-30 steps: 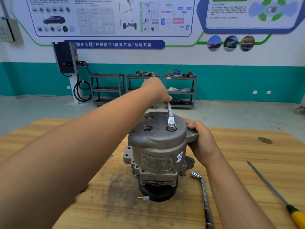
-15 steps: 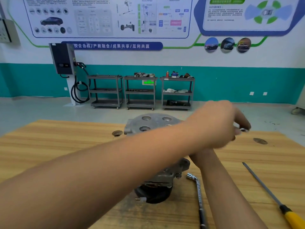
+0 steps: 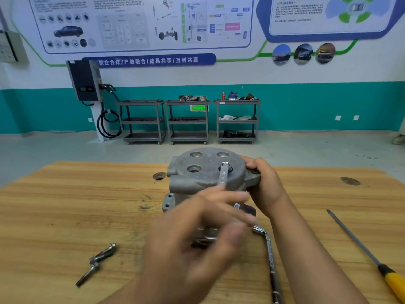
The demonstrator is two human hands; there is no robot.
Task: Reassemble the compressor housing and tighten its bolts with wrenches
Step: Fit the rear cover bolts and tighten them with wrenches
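The grey compressor housing (image 3: 197, 178) stands upright on the wooden table (image 3: 65, 205). A small silver wrench (image 3: 223, 175) sits on a bolt on the housing's top face, its handle pointing toward me. My left hand (image 3: 197, 224), blurred by motion, is in front of the housing and holds the wrench's near end in its fingers. My right hand (image 3: 264, 185) grips the mounting ear on the housing's right side. The lower body of the compressor is hidden behind my left hand.
Loose long bolts (image 3: 98, 260) lie at the front left of the table. An L-shaped socket wrench (image 3: 270, 255) lies just right of the compressor, and a yellow-handled screwdriver (image 3: 361, 246) further right. Metal carts (image 3: 188, 121) stand by the far wall.
My left hand has swung the wrench from the far side, round past the right, to the near side of the housing. My right hand has kept its hold on the housing.
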